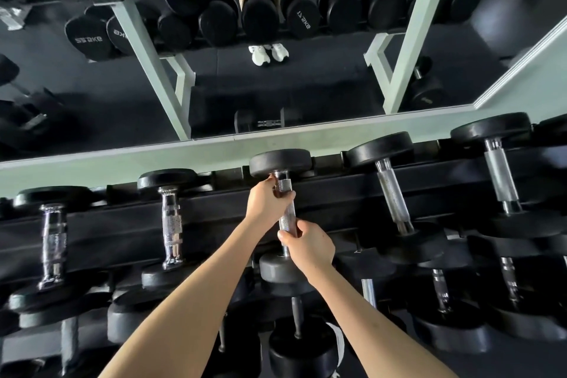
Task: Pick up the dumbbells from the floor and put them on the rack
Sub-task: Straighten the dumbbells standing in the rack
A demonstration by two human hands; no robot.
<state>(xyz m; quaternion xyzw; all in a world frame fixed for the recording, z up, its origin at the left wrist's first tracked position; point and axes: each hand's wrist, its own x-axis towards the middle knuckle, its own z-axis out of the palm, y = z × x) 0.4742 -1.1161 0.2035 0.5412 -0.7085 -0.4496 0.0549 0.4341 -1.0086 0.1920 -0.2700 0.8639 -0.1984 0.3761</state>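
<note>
- On the left of the rack's (337, 193) top tier, a chrome-handled left neighbour (171, 224) lies in its slot, well apart from the held dumbbell. A sideways swing during seating could knock one head against the other, though the gap looks generous.
- Just right of that, the left hand (267, 202) wraps the far part of the handle, with its fingers curled round it close under the far head. If the weight settles hard while the hand is there, the knuckles could be caught between head and rail.
- At the centre, the dumbbell (287, 215) lies front to back across the top tier, with its far head at the far rail and its near head at the near edge. Whether both heads are fully seated cannot be told. Letting go too soon could let it roll or tip off the near edge onto the lower-tier dumbbells (302, 344).
- Nearer and slightly right, the right hand (310, 247) grips the near end of the handle, fingers and thumb closed round it just above the near head. The chrome looks smooth at that end, so a slip there would leave the left hand carrying the load alone.
- To the right, the right neighbour (394, 193) lies at an angle, with its near head near the right forearm. A hasty withdrawal could graze it.
</note>
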